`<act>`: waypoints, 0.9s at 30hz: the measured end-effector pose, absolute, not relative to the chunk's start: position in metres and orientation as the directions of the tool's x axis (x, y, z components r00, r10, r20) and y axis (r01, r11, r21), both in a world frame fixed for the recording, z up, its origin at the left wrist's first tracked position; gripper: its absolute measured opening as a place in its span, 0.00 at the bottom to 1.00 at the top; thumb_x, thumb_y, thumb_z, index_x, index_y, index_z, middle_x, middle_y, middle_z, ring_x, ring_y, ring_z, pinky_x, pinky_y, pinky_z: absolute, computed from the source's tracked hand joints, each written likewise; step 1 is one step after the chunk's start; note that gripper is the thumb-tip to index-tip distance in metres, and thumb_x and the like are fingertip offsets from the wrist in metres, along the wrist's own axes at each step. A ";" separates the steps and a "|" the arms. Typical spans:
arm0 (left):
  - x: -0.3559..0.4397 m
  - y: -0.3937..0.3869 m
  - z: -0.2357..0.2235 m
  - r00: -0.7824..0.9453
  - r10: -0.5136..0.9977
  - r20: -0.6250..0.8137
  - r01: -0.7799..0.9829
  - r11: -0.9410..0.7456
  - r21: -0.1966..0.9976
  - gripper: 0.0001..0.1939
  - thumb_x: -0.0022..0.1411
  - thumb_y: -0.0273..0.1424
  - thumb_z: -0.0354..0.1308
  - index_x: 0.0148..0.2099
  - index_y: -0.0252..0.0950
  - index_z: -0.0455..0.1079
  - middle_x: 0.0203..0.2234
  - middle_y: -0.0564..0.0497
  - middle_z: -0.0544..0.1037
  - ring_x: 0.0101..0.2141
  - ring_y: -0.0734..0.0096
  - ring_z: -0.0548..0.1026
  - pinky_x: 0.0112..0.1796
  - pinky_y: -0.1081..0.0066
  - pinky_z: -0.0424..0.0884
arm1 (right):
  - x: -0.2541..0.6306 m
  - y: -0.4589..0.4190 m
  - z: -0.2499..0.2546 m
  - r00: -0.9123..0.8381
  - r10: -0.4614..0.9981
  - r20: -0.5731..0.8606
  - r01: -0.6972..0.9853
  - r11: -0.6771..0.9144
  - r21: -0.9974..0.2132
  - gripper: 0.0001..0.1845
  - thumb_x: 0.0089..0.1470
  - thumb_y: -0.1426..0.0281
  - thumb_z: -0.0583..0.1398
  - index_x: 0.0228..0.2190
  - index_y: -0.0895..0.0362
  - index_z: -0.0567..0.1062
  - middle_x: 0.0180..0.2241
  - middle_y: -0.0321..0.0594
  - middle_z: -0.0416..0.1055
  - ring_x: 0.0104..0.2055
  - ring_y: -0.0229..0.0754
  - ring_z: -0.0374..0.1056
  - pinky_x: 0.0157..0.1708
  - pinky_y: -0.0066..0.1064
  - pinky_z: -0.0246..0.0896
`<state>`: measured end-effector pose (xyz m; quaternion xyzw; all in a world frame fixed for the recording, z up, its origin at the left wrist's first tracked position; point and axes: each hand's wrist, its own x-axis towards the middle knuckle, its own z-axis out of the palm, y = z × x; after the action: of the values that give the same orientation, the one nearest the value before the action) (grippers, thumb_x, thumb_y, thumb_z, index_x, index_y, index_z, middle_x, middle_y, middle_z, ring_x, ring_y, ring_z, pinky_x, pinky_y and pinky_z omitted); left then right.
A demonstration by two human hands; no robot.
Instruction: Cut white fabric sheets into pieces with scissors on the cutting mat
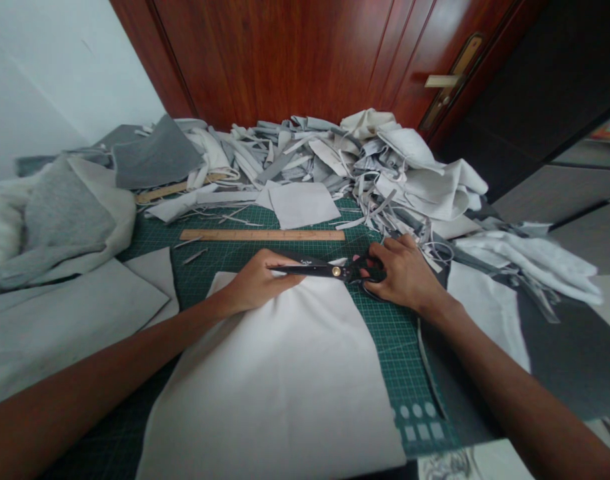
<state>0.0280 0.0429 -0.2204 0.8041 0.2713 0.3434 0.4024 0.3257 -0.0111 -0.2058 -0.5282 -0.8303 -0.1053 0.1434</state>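
A large piece of white fabric lies across the green cutting mat, its far edge lifted. Near that far edge, my left hand pinches the cloth between thumb and fingers. My right hand grips the handles of black scissors, whose blades point left along the fabric's far edge and reach my left fingers. The lower blade is partly hidden by cloth and hand. Just beyond the scissors a wooden ruler rests on the mat.
Heaped fabric scraps line the back, against a wooden door. Grey and white cloth is piled at the left, above flat white pieces. A white square lies behind the ruler; another white piece is at the right.
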 end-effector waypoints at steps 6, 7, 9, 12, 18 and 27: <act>0.029 0.042 -0.220 0.608 0.724 0.327 0.175 -0.523 0.834 0.10 0.61 0.32 0.64 0.41 0.34 0.84 0.36 0.48 0.86 0.34 0.64 0.85 0.35 0.75 0.77 | 0.328 -0.010 -0.207 -0.395 0.835 0.384 0.907 0.420 0.021 0.08 0.53 0.63 0.60 0.30 0.55 0.70 0.26 0.39 0.67 0.30 0.46 0.62 0.42 0.40 0.51; 0.029 0.042 -0.220 0.604 0.728 0.324 0.181 -0.521 0.834 0.09 0.61 0.32 0.64 0.41 0.35 0.84 0.36 0.48 0.86 0.34 0.64 0.85 0.35 0.75 0.77 | 0.328 -0.010 -0.207 -0.396 0.831 0.391 0.906 0.422 0.022 0.08 0.53 0.63 0.60 0.29 0.55 0.70 0.26 0.39 0.67 0.30 0.46 0.62 0.41 0.40 0.51; 0.029 0.042 -0.220 0.597 0.736 0.319 0.190 -0.516 0.835 0.10 0.61 0.33 0.65 0.41 0.35 0.84 0.37 0.48 0.86 0.34 0.63 0.85 0.36 0.74 0.77 | 0.328 -0.010 -0.207 -0.398 0.825 0.402 0.905 0.424 0.025 0.08 0.53 0.64 0.60 0.29 0.55 0.70 0.25 0.38 0.67 0.29 0.45 0.62 0.41 0.39 0.51; 0.029 0.041 -0.219 0.592 0.745 0.306 0.203 -0.506 0.838 0.10 0.61 0.33 0.65 0.41 0.35 0.84 0.37 0.48 0.86 0.34 0.63 0.84 0.36 0.73 0.78 | 0.328 -0.010 -0.206 -0.396 0.829 0.395 0.908 0.419 0.030 0.08 0.53 0.64 0.60 0.29 0.55 0.71 0.26 0.39 0.67 0.29 0.46 0.63 0.41 0.40 0.51; 0.029 0.041 -0.218 0.588 0.749 0.306 0.206 -0.505 0.838 0.10 0.60 0.35 0.66 0.41 0.35 0.84 0.37 0.47 0.87 0.36 0.61 0.84 0.40 0.70 0.79 | 0.327 -0.011 -0.203 -0.377 0.849 0.370 0.913 0.408 -0.005 0.08 0.53 0.63 0.60 0.29 0.54 0.70 0.25 0.39 0.69 0.29 0.46 0.63 0.42 0.40 0.51; 0.029 0.040 -0.215 0.663 0.707 0.246 0.141 -0.441 0.886 0.10 0.63 0.34 0.64 0.33 0.33 0.83 0.26 0.52 0.83 0.25 0.71 0.77 0.28 0.77 0.71 | 0.323 -0.013 -0.202 -0.422 0.858 0.291 0.901 0.432 0.035 0.10 0.49 0.63 0.61 0.32 0.56 0.71 0.27 0.41 0.69 0.33 0.49 0.64 0.43 0.41 0.51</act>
<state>0.0293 0.0403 -0.2148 0.7898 0.2686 0.3108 0.4554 0.3232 -0.0131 -0.2022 -0.5249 -0.8382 -0.0931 0.1155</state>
